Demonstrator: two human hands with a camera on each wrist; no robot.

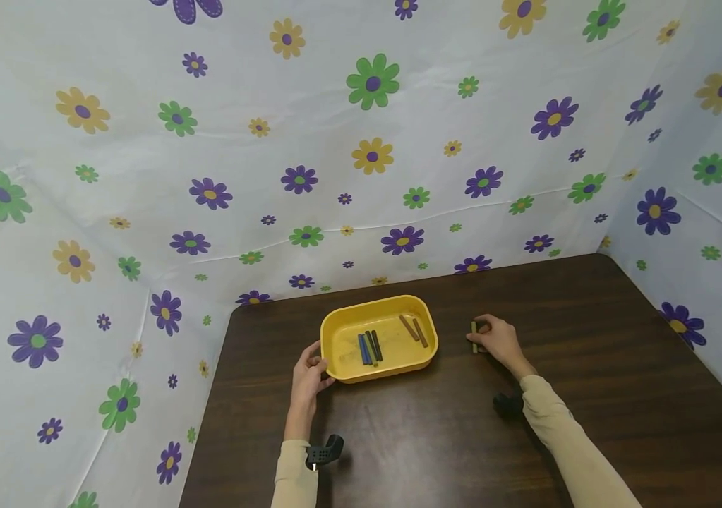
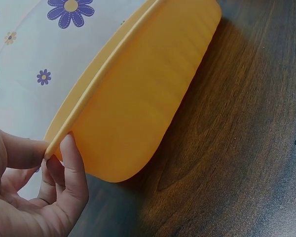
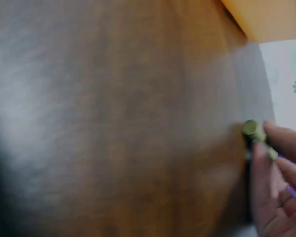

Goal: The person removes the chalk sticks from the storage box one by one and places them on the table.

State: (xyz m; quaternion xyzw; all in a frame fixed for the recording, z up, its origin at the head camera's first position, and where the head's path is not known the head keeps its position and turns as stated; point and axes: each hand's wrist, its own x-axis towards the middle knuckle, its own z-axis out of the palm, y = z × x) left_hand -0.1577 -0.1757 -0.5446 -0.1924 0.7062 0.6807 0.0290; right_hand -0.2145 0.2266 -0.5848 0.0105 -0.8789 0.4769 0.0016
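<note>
My left hand grips the left end of a yellow plastic tray, thumb on top of the rim and fingers under it, as the left wrist view shows up close. Inside the tray, blue, olive and dark green sticks lie side by side on the left. Two brown sticks rest toward the right end. Away to the right of the tray, my right hand pinches an olive-green crayon-like stick between thumb and fingers. Its round end faces the camera in the blurred right wrist view.
The dark wood table runs back to a flower-patterned cloth along its far edge, with more cloth at both sides. Each wrist wears a black camera mount.
</note>
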